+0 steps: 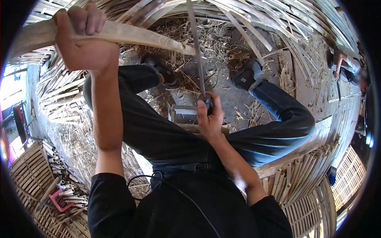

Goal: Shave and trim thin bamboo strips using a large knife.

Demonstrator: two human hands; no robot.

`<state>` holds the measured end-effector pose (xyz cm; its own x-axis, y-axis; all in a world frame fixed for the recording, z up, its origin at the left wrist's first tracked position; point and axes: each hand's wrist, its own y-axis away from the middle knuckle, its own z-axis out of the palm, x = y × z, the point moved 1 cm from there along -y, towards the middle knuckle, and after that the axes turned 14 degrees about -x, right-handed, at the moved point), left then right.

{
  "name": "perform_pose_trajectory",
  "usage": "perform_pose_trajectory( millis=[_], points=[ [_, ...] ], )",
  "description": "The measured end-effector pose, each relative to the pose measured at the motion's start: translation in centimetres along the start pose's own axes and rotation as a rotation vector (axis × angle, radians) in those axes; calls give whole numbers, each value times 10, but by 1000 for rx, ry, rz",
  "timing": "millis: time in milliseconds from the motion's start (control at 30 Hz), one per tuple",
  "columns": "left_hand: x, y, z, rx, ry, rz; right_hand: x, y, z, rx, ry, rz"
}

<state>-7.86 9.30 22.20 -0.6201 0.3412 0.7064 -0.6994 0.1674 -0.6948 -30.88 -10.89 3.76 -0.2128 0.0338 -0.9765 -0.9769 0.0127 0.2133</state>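
My left hand (pixel 85 43) is wrapped round a wide piece of split bamboo (pixel 139 36) at the upper left. The piece slants down to the right, and its frayed end comes close to a long, narrow knife blade (pixel 197 51); whether they touch I cannot tell. Gripping the knife's dark handle is my right hand (pixel 211 119), between my knees, with the blade pointing up and away from me. A small pale bar-like frame (pixel 184 110) lies just left of that hand, on the ground.
Bamboo strips (pixel 254 33) are heaped at the far side, and shavings (pixel 206 35) litter the ground. Bamboo tubes (pixel 297 172) are stacked at the right. Woven panels (pixel 31 170) and a red C-shaped frame (pixel 59 200) lie lower left. Another person (pixel 351 67) holds a blade far right.
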Motion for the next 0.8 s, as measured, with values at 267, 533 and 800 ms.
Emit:
perform_pose_trajectory(
  millis=[267, 533, 800],
  points=[
    [-7, 3, -28, 256, -103, -36, -5, 2, 0, -77, -44, 332],
    [-25, 15, -41, 276, 59, -38, 39, -2, -1, -92, 372, 195],
    [-44, 23, -49, 332, -9, -9, 23, -2, -8, -105, 461, 168]
  ],
)
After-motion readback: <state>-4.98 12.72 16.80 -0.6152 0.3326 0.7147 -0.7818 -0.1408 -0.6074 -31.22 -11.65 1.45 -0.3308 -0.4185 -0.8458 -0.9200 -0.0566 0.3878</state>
